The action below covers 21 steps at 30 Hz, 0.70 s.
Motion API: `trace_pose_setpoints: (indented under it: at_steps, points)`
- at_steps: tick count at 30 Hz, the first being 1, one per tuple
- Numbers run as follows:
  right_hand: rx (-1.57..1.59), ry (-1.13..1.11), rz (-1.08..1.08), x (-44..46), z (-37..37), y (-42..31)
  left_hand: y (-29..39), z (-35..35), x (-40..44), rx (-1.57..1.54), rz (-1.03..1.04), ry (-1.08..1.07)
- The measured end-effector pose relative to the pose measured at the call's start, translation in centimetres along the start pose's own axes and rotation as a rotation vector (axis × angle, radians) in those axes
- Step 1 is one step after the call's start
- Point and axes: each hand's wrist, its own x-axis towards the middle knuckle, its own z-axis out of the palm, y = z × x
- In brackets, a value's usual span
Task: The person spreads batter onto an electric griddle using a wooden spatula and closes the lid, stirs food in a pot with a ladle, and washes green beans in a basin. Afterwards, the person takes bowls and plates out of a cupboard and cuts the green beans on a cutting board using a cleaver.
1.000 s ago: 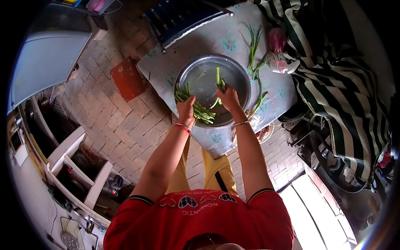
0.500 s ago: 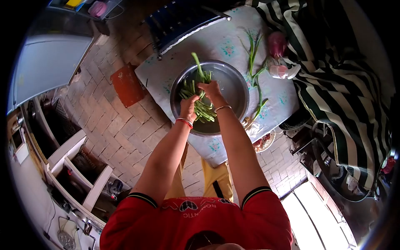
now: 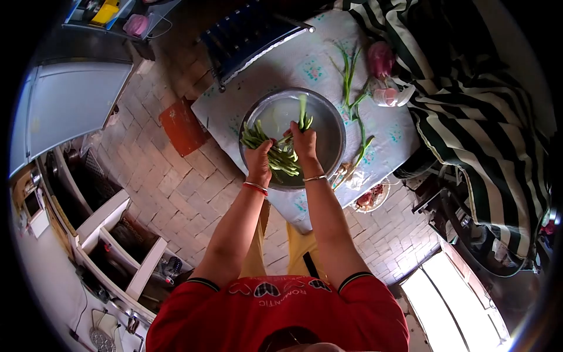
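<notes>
A round metal basin [image 3: 335, 120] with water in it stands on the cloth-covered table [image 3: 275, 64]. Over its left side, my left hand [image 3: 258, 159] is closed on a bunch of green beans [image 3: 283, 159] that fans out to both sides of the fingers. My right hand [image 3: 304, 144] grips a smaller bundle of green beans [image 3: 302, 111] near the basin's middle, with the ends sticking up past the fingers. Both hands are inside the rim, a little apart.
Spring onions [image 3: 350, 82] lie on the table right of the basin. Beyond them are a pink bottle-like object [image 3: 381, 60] and striped fabric [image 3: 454, 126]. A blue slatted chair [image 3: 252, 38] touches the back edge. A bowl of scraps [image 3: 370, 199] sits lower right, a red board [image 3: 183, 128] left.
My right hand first came left to the bunch at my left hand, then drew back a little to the right with beans in it. The view has shifted slightly.
</notes>
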Motion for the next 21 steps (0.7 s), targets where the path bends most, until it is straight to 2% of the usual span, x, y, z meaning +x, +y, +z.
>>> trace_pose_setpoints:
  at_steps: [3,6,9,13,17,21]
  points:
    - [0.050,0.083,0.030,0.4,0.3,-3.1,1.6,0.1,0.2,0.052,0.129,0.112]
    - [-0.426,0.121,-0.061,0.9,1.2,-3.8,2.3,-1.3,0.8,0.079,0.104,0.066]
    - [-0.953,0.006,-0.116,-0.3,3.6,-4.3,2.2,-1.6,0.2,0.045,0.045,0.000]
    - [-1.183,-0.086,-0.026,1.6,4.0,-2.4,1.5,-2.6,0.6,0.061,0.009,-0.024]
    - [-0.917,-0.055,-0.007,0.4,1.3,-4.4,0.6,-3.6,1.1,0.108,-0.057,-0.081]
    - [-0.518,-0.249,-0.189,-3.2,-1.0,-6.4,1.2,-2.2,0.5,0.105,-0.057,-0.167]
